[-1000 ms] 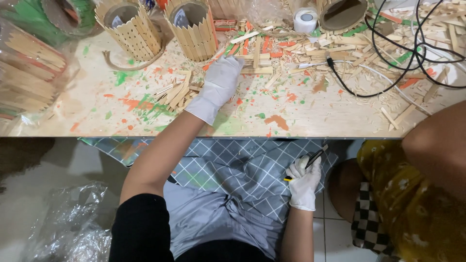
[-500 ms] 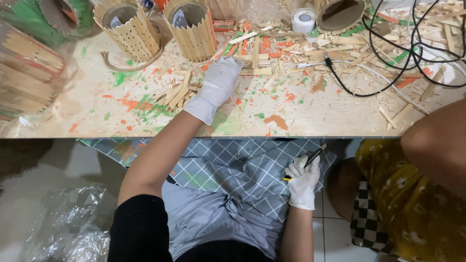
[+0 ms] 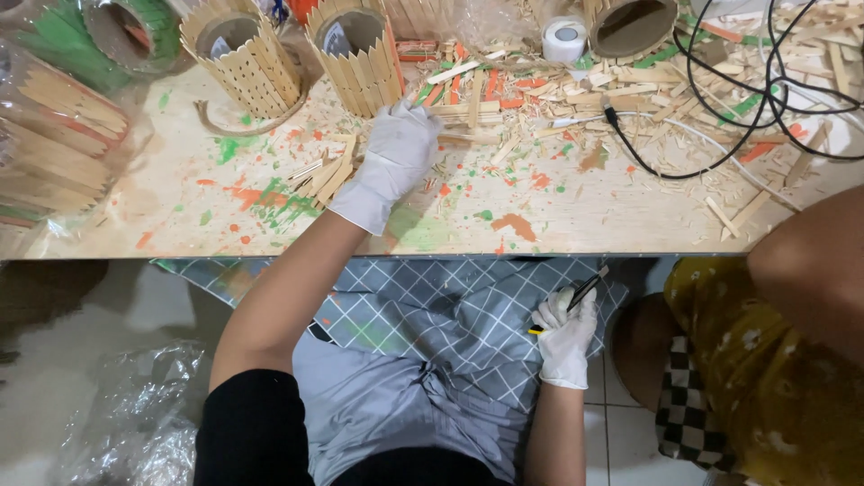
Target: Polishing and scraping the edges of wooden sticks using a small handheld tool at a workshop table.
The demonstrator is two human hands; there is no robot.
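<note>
1. Under the left hand (image 3: 396,153), which lies palm-down in a white glove on the paint-spattered tabletop (image 3: 576,211), sits a loose pile of wooden sticks (image 3: 326,173); the fingers are spread over the sticks by the fingertips, and whether they pinch one I cannot tell.
2. Below the table edge, the right hand (image 3: 567,337) is clenched around a slim black cutter with a yellow end (image 3: 576,301), its tip pointing up and away from the lap cloth (image 3: 450,315).
3. Risk, as I judge it: the blade sits just above the thigh and near the other person's knee (image 3: 643,346); a careless lift could nick cloth or skin.
4. Beyond the left fingertips stands a stick-clad holder (image 3: 355,54), close by; a forward sweep might knock it, or scatter the pile.
5. To the right of that hand, a black cable (image 3: 648,162) loops across the offcuts; it could snag a sleeve or a stick.
</note>
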